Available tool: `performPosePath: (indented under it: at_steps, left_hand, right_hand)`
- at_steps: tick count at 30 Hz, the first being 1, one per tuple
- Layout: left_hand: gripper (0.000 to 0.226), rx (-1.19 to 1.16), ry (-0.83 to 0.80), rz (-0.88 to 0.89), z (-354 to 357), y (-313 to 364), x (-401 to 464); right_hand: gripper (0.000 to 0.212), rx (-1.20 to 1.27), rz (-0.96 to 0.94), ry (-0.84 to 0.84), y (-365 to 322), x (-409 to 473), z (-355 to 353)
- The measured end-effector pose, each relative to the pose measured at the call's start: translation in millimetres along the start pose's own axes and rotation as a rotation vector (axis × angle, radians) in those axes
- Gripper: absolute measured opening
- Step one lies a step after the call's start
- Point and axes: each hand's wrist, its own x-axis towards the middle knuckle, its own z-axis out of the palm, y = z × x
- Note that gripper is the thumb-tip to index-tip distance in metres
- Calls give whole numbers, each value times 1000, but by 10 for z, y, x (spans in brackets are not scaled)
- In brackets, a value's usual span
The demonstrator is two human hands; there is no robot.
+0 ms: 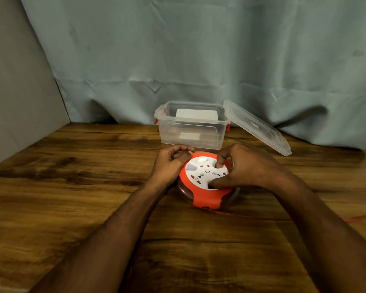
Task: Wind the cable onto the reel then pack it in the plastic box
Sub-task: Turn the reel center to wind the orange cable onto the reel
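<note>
Reel (206, 182): orange-and-white extension reel with sockets on its white face, lying flat on the wooden bench (72, 187), mid-bench, just in front of the box.
Left hand (170, 162): curled against the reel's left rim, fingers bent; whether it truly grips cannot be told.
Right hand (244, 168): over the reel's right side, a fingertip pressed into the white face, thumb at the near edge.
Cable (251, 217): thin orange line leaving the reel's near side, running along the bench toward the right edge.
Plastic box (191, 127): clear, open, near the back edge by the curtain (199, 49).
Lid (257, 126): tilted, leaning against the box's right side.
</note>
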Motion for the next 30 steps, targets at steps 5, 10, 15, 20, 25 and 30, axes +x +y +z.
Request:
performPosePath:
  at_steps: [5, 10, 15, 20, 25, 30]
  left_hand:
    - [14, -14, 7, 16, 9, -11, -3]
    - [14, -12, -4, 18, -2, -4, -7]
    - [15, -25, -7, 17, -4, 17, -14]
    - [16, -37, 7, 16, 3, 40, -36]
    - [15, 11, -35, 31, -15, 46, -33]
    - [13, 1, -126, 59, 9, 95, -89]
  right_hand:
    - [61, 36, 10, 38, -53, -2, 40]
    - [67, 28, 60, 44, -158, 48, 120]
    - [68, 60, 74, 47, -168, 50, 140]
    - [18, 132, -55, 1, -13, 5, -23]
    - [37, 289, -229, -161, 208, 42, -35]
    - [59, 273, -268, -211, 236, 63, -32]
